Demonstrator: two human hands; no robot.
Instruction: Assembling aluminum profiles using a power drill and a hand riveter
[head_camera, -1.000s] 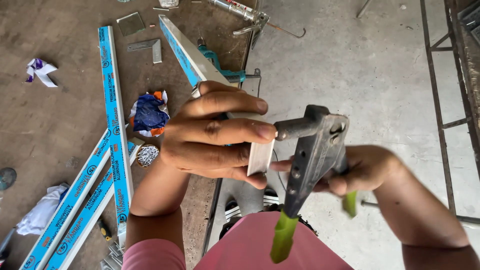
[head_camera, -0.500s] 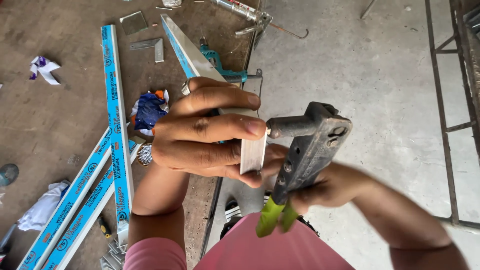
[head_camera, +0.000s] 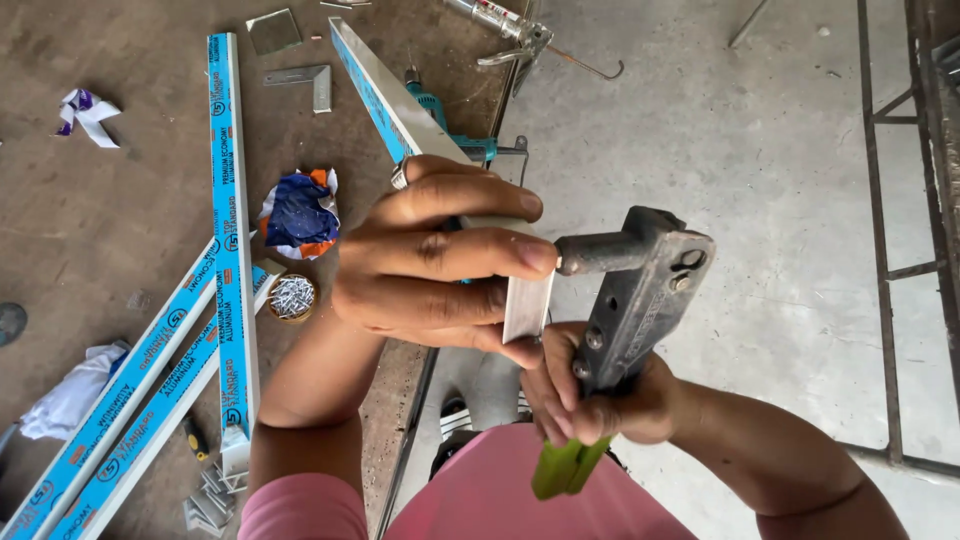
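- While the head camera looks straight down, I count two hands in view: the left hand (head_camera: 440, 260) is curled shut around the near end of a pale aluminium strip (head_camera: 528, 305), and the right hand (head_camera: 600, 395) is squeezed closed on the two green handles (head_camera: 562, 468) of a grey rivet tool (head_camera: 640, 290).
- The one rivet tool stands tilted, its short nose pressed against the strip's edge just beside my left fingertips (head_camera: 535, 255).
- The strip runs away from me, up and to the left, its far end wrapped in blue-printed film (head_camera: 365, 80); it passes under my left palm.
- On the brown floor (head_camera: 120, 200) to the left I count three more long profiles in the same blue film: one (head_camera: 232, 230) lying nearly straight up the picture and two (head_camera: 120, 420) slanting side by side below it, touching its lower end.
- One small round tub of silvery rivets (head_camera: 291, 296) sits between those profiles and my left wrist, just beside one crumpled blue, white and orange wrapper (head_camera: 298, 212).
- One teal power drill (head_camera: 450, 125) lies partly hidden behind the strip.
- One caulking gun (head_camera: 515, 30) lies at the top edge, on the grey concrete (head_camera: 760, 180).
- One scrap of white and purple paper (head_camera: 88, 112) lies well apart at the far left, and one white rag (head_camera: 70, 400) lies low on the left.
- Pink sleeves (head_camera: 500, 490) fill the bottom.
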